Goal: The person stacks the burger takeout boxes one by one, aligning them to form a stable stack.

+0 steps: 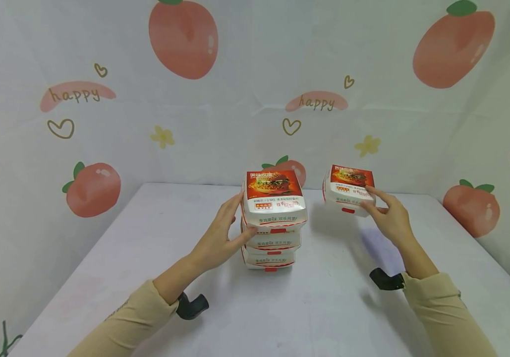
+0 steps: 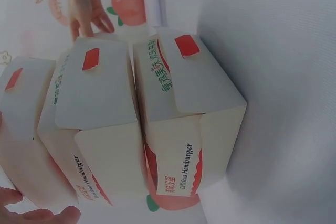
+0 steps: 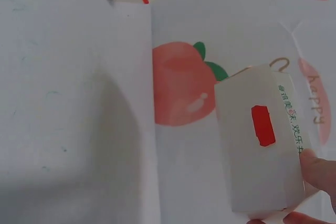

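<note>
A stack of three white hamburger boxes (image 1: 274, 241) with red, burger-printed tops stands mid-table, each fastened in front by a red tab. My left hand (image 1: 219, 238) rests against the left side of the top box (image 1: 274, 198), fingers along its side and thumb across its front lower edge. In the left wrist view the same stack appears sideways, with left fingertips (image 2: 37, 214) near the top box. To the right, my right hand (image 1: 390, 215) grips another hamburger box (image 1: 348, 188) by its right side, thumb at the front. This box is raised above the table (image 1: 330, 297).
A white backdrop (image 1: 237, 124) with printed fruit, hearts and "happy" lettering hangs directly behind the table. Black wrist mounts (image 1: 192, 306) sit under both forearms. A green cord (image 1: 6, 342) shows at the lower left corner.
</note>
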### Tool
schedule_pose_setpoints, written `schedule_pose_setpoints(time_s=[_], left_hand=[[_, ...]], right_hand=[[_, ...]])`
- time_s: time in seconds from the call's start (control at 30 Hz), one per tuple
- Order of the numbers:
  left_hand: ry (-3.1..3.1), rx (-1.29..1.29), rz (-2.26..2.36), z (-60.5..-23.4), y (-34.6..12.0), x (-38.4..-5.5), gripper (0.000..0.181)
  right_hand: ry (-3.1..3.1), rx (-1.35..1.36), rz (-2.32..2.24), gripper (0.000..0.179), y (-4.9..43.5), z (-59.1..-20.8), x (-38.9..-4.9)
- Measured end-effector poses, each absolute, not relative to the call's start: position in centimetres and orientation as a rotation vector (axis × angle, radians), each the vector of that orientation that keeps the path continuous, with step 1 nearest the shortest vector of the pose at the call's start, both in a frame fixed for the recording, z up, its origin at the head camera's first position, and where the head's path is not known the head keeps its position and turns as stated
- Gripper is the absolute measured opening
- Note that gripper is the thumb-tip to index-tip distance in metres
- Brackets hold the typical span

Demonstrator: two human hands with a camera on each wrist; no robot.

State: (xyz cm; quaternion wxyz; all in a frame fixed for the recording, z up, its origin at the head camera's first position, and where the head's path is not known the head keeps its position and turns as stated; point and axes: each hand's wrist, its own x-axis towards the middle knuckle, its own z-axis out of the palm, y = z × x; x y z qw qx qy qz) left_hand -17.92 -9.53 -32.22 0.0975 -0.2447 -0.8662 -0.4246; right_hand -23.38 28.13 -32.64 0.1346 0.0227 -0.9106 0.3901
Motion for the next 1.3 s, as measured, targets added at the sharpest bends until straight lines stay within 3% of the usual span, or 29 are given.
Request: schedule_pose_setpoints(time_s=[1.3], left_hand=[[-2.568, -0.734, -1.256, -32.0, -9.7, -17.8, 0.076]], right_hand=[[-2.542, 0.203, 1.048, 0.054, 25.3, -27.1, -20.7]])
